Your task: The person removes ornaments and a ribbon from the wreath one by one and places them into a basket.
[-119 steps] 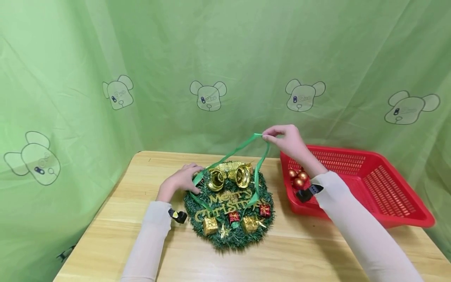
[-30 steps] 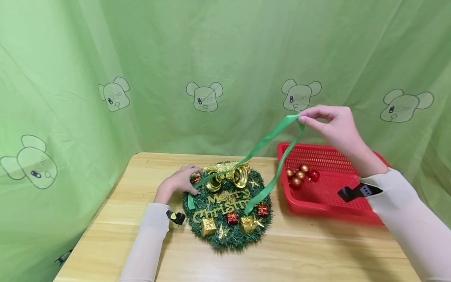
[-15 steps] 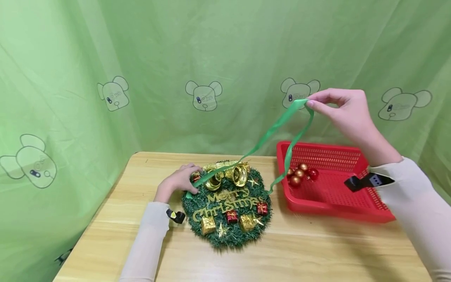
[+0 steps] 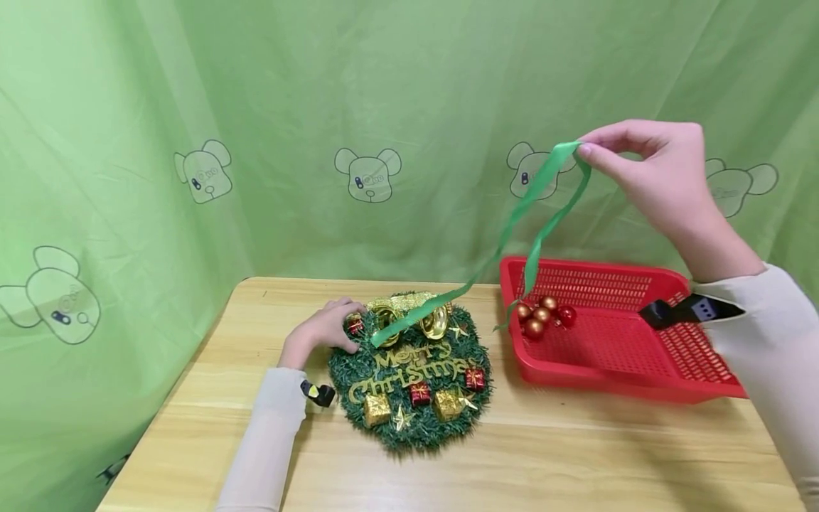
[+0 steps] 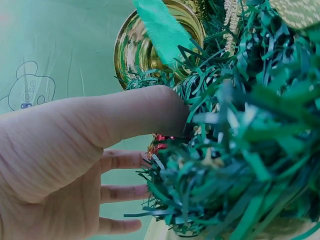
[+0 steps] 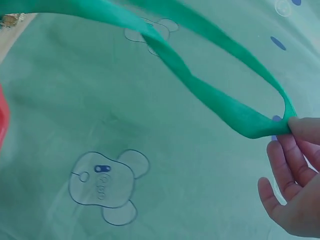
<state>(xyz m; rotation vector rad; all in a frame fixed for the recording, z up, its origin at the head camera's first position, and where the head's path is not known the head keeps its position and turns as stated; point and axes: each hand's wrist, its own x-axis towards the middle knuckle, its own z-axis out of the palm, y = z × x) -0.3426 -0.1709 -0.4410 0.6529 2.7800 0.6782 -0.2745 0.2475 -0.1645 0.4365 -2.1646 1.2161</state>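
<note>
A green tinsel Christmas wreath lies on the table, bearing gold bells, gold "Merry Christmas" lettering and small gift boxes. At its left edge, my left hand grips it, thumb over the tinsel in the left wrist view and fingers beyond the rim. High above the red basket, my right hand pinches a green ribbon between thumb and fingertips. One strand trails across the bells onto the wreath; the other dangles by the basket's left rim. Its fold at the thumb shows in the right wrist view.
The red plastic basket stands at the table's right. Several gold baubles and a red bauble lie in its left corner. A green curtain hangs behind the wooden table.
My right hand has risen and moved right, drawing the ribbon up; its strands have slid off much of the wreath, and one end now hangs loose. The left hand stays at the wreath's edge.
</note>
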